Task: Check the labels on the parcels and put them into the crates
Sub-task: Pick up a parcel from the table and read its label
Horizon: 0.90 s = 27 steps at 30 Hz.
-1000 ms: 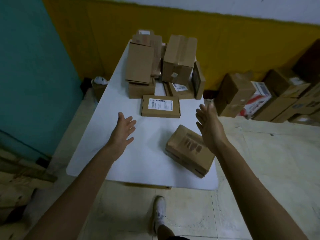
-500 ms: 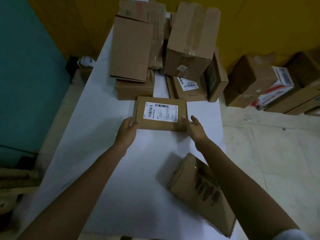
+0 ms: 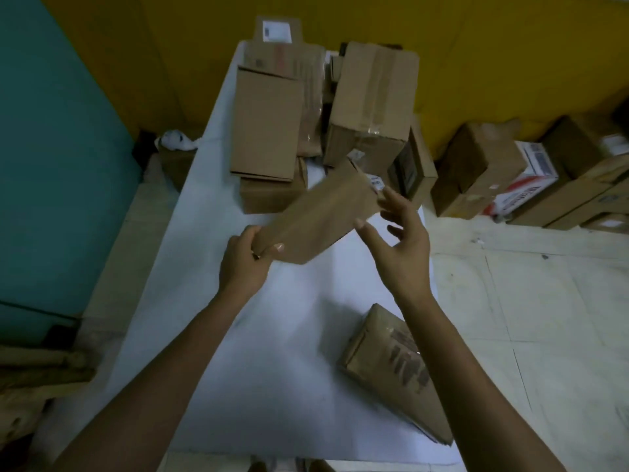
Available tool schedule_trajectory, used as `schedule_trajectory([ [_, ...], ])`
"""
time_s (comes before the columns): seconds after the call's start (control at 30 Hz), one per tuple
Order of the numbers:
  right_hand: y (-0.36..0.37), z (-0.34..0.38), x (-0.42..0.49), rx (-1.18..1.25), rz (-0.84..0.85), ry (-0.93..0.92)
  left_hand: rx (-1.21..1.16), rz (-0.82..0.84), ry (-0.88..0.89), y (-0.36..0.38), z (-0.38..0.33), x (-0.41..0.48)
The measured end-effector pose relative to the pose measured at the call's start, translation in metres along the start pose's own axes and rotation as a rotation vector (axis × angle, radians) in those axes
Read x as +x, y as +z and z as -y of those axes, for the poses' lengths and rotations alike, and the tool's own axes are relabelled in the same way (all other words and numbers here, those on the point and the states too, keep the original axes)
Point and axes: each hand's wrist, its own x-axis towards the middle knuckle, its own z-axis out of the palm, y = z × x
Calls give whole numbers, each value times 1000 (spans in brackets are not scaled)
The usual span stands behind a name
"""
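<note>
A flat brown parcel (image 3: 323, 212) is lifted above the white table (image 3: 211, 328), tilted, its plain side facing me and its label hidden. My left hand (image 3: 246, 258) grips its near left corner, thumb on top. My right hand (image 3: 398, 240) is beside the parcel's right edge with fingers spread; fingertips touch or almost touch it, which I cannot tell. Another brown parcel (image 3: 391, 366) with dark printed marks lies on the table near the right edge, partly behind my right forearm.
A heap of cardboard boxes (image 3: 371, 107) fills the table's far end. More boxes (image 3: 483, 168) are stacked on the tiled floor at the right, against the yellow wall. A teal wall stands at the left. No crate is in view.
The flat parcel with the white label lay on the table between both hands; now it is lifted and turned over, label out of sight. My right hand has come off its edge and spread.
</note>
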Motion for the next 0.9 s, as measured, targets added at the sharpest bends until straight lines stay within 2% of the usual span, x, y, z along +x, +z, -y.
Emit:
schedule_trajectory([
  [0.07, -4, 10, -10, 18, -74, 38, -224, 53, -78, -10, -10, -11],
  [0.13, -6, 13, -20, -110, -59, 58, -430, 97, -223, -20, -23, -22],
  [0.2, -7, 13, -26, -365, 16, -46, -574, 114, -338, -33, -36, -28],
  [0.27, -10, 19, -25, -593, 75, -205, -639, 146, -373, -50, -46, -32],
  [0.33, -14, 27, -19, -675, 139, -316, -632, 250, -354, -66, -53, -37],
  [0.43, -16, 38, -10, -679, 226, -360, -541, 420, -303, -82, -63, -46],
  [0.5, -17, 40, -6, -699, 252, -362, -476, 462, -269, -87, -67, -49],
  [0.6, -22, 35, -7, -663, 230, -304, -454, 502, -256, -95, -69, -52],
  [0.73, -30, 36, -9, -579, 179, -294, -498, 639, -310, -109, -57, -51],
  [0.8, -34, 40, -7, -491, 206, -310, -545, 639, -345, -113, -50, -49],
  [0.9, -34, 52, -6, -395, 250, -337, -539, 491, -354, -113, -41, -42],
])
